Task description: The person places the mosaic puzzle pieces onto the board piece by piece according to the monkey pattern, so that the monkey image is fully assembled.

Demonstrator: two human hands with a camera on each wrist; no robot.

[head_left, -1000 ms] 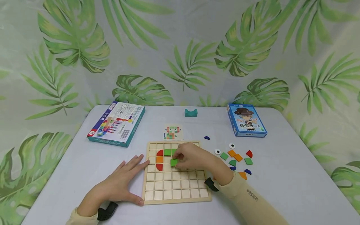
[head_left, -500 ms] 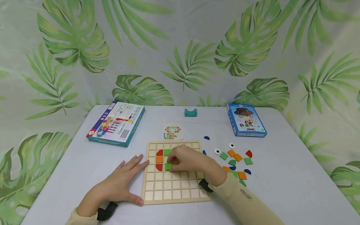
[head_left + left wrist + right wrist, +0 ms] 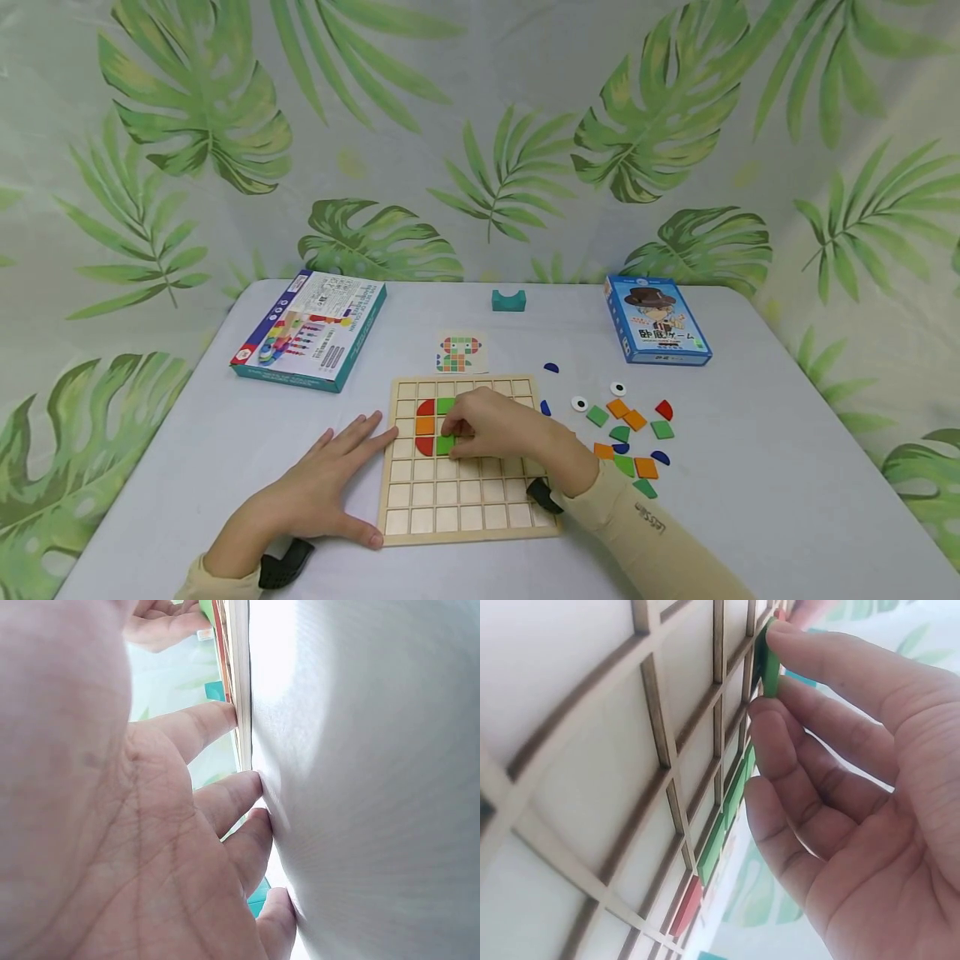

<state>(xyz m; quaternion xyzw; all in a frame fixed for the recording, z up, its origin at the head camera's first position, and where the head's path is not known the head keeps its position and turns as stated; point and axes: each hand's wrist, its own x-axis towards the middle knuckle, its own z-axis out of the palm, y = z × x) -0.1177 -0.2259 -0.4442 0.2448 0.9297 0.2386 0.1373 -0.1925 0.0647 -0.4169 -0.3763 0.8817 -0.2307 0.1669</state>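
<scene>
My right hand (image 3: 498, 423) pinches a green square tile (image 3: 444, 447) over the wooden grid board (image 3: 471, 540). In the right wrist view that tile (image 3: 771, 664) stands tilted at a cell between thumb and finger. It is right of the lower red rounded piece (image 3: 424, 447). An orange square (image 3: 425, 426), an upper red piece (image 3: 426, 407) and a green tile (image 3: 445, 406) lie in other cells; further green (image 3: 711, 855) and red (image 3: 687, 906) pieces show in the right wrist view. My left hand (image 3: 322, 483) rests spread on the table, a fingertip touching the board's left edge.
A pattern card (image 3: 462, 353) lies behind the board. Loose tiles, including an orange square (image 3: 646, 468) and a white eye disc (image 3: 618, 389), are scattered right of it. Farther back are a teal arch block (image 3: 508, 302), a left box (image 3: 311, 329) and a blue box (image 3: 658, 322).
My right hand has moved left across the board with the green tile, from a cell's width away to beside the lower red piece. The left hand has stayed put.
</scene>
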